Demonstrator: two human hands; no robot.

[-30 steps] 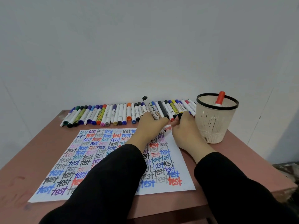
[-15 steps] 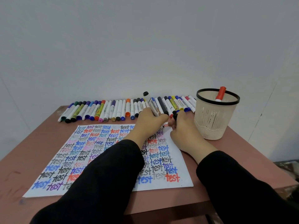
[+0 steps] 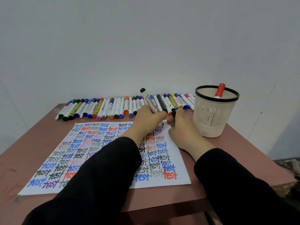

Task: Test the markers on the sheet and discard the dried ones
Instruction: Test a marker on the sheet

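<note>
The person's left hand (image 3: 149, 119) gripped a white whiteboard marker (image 3: 150, 101), fingers curled tight round its lower barrel. The black back end stuck up and away past the knuckles, and the tip came out below the fingers onto the far right corner of the paper sheet (image 3: 176, 143), which was crowded with the word "test" in many colours. Just beside that tip, the right hand (image 3: 183, 127) rested on the sheet's edge, its fingertips pinched on a small black cap (image 3: 173, 113). Beyond both sets of fingers, a long row of capped markers (image 3: 113, 108) lay side by side along the back of the reddish table (image 3: 32, 143). To the outside of the right hand's fingers, close by, stood a cream mesh basket (image 3: 214, 120) with a black rim, and a red-capped marker (image 3: 220, 91) leaned inside it. Both arms wore black sleeves.
</note>
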